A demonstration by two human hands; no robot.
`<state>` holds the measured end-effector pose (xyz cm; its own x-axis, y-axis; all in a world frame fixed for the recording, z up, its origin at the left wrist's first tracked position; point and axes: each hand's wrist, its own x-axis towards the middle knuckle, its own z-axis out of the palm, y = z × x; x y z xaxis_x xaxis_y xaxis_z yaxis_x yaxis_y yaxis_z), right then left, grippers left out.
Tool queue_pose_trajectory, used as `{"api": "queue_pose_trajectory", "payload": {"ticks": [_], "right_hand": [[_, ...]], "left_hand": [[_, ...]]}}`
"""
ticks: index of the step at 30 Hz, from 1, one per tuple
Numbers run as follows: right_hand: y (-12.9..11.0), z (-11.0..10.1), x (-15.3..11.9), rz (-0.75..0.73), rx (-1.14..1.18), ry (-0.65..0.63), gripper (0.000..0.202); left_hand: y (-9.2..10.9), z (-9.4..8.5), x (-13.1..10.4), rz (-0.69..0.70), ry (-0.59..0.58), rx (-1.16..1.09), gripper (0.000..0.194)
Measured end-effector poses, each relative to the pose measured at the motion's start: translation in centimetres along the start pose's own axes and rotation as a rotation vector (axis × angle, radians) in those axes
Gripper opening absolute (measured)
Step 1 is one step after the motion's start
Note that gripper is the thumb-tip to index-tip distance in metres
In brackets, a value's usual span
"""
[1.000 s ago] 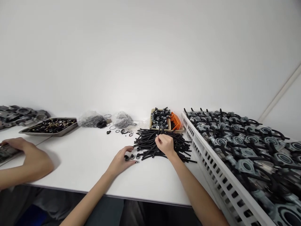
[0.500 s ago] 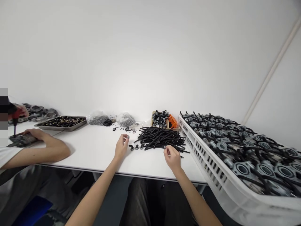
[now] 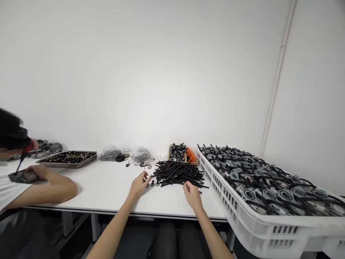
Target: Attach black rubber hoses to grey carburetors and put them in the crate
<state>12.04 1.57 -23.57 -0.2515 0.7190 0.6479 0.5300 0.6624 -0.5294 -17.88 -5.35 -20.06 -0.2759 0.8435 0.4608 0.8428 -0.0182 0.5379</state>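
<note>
My knees (image 3: 167, 241): dark, under the edge of the white table (image 3: 105, 190).
My right hand (image 3: 192, 194): over the table, just by the near side of the black tubes (image 3: 179, 173). My fingertips are bunched up close. I can't tell if there's something tiny in them.
My left hand (image 3: 138, 185): right beside the little round caps (image 3: 152, 183). My fingers curl in toward my thumb. I can't tell if they touch each other or a cap.
Little caps: a short row on the table, between my left hand and the tubes.
Black tubes: a messy heap on the table, in front of my hands.
White basket (image 3: 229, 210): to my right, with slots in its side, full of grey metal parts (image 3: 249, 194) and bendy black tubes.
Other person's arm (image 3: 60, 189): on the table, far to my left.
Yellow box (image 3: 169, 154): behind the heap, full of small black and grey bits, next to an orange bin (image 3: 191, 154).
Tray (image 3: 67, 166): to the left, full of dark and gold bits.
Plastic bags (image 3: 109, 154): two, by the wall (image 3: 161, 79), with black rings (image 3: 130, 161) near them.
</note>
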Motion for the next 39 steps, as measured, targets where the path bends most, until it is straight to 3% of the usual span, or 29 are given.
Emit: {"api": "queue_pose_trajectory", "payload": {"ticks": [5,13,29,39], "right_hand": [[0.3,0.1,0.0,0.071,0.025,-0.038,0.023],[0.1,-0.2,0.0,0.099,0.074,-0.037,0.024],[0.0,-0.6,-0.2,0.134,0.135,-0.043,0.025],[-0.1,-0.8,-0.3,0.171,0.143,-0.023,0.028]], "left_hand": [[-0.3,0.2,0.2,0.049,-0.103,0.041,0.033],[-1.0,0.7,0.5,0.058,-0.148,0.086,0.034],[-1.5,1.0,0.9,0.086,-0.188,0.006,0.03],[-2.2,1.5,1.0,0.085,-0.134,-0.091,0.034]]}}
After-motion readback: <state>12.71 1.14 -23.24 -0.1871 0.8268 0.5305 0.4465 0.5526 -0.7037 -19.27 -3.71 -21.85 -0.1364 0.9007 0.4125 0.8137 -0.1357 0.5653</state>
